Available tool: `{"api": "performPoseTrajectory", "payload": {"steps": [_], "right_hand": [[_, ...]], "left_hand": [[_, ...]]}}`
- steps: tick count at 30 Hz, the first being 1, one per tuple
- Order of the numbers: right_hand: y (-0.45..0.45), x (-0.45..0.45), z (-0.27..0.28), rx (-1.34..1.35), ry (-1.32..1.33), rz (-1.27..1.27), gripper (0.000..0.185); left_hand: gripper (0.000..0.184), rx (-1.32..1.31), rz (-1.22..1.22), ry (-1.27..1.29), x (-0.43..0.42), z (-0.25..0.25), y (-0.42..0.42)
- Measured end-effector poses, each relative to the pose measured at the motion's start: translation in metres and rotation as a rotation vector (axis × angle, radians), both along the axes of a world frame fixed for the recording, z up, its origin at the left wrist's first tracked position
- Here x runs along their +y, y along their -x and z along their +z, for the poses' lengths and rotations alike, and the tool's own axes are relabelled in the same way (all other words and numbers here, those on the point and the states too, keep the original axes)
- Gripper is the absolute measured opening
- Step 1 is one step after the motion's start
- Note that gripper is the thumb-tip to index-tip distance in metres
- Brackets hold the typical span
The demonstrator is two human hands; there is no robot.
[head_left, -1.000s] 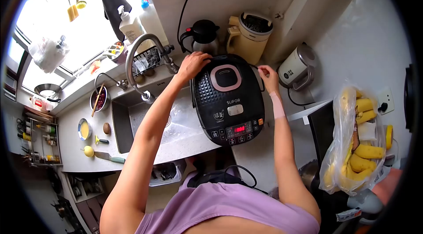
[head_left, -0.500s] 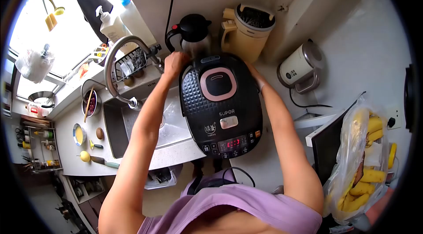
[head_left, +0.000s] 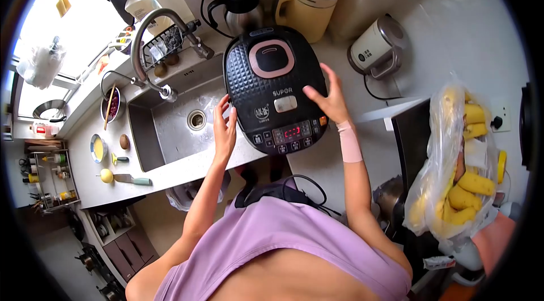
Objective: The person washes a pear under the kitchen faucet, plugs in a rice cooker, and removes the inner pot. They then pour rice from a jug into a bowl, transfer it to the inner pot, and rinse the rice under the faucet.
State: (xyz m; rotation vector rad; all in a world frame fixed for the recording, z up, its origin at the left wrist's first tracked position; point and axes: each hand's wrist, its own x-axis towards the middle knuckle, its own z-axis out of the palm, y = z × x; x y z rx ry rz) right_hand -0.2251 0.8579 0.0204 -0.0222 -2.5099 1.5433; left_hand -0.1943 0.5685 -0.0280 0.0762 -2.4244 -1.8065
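Observation:
A black rice cooker (head_left: 275, 91) with a pink-ringed lid vent and a lit red display stands on the counter, right of the sink. My left hand (head_left: 224, 128) is beside its lower left side, fingers apart and holding nothing. At the cooker's right side is my right hand (head_left: 328, 97), fingers spread, the thumb over the edge of the lid; whether it touches the lid is hard to tell. The lid is closed. Behind the cooker stand a steel thermos jug (head_left: 241, 9) with a black top and a cream-coloured jug appliance (head_left: 309, 6).
The steel sink (head_left: 170, 125) with its faucet (head_left: 136, 57) lies to the left. Beyond it are a bowl of red fruit (head_left: 115, 105), a bowl of yellow liquid (head_left: 98, 148) and a knife (head_left: 133, 179). A kettle (head_left: 374, 46) and bagged bananas (head_left: 459, 188) are at right.
Both hands have moved from the cooker's rear sides toward the front, and their fingers have spread. The camera view has shifted, so the cooker appears higher in the frame.

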Motion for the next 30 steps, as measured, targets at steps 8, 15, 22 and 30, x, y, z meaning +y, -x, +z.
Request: {"api": "performPoseTrajectory", "payload": {"steps": [8, 15, 22, 30], "right_hand": [[-0.013, -0.029, 0.003, -0.242, -0.302, 0.046, 0.118], [-0.009, -0.038, 0.019, -0.378, -0.312, -0.005, 0.117], [-0.003, -0.032, 0.028, -0.27, -0.273, 0.037, 0.108], [0.031, 0.003, 0.085, 0.204, 0.411, -0.11, 0.058]], "left_hand": [[0.051, 0.037, -0.014, 0.038, 0.015, 0.0, -0.038], [0.049, 0.052, 0.008, 0.031, 0.019, 0.0, -0.038], [0.045, 0.093, 0.054, 0.064, 0.02, 0.007, -0.037], [0.043, 0.399, 0.099, 0.155, 0.005, 0.075, 0.012]]}}
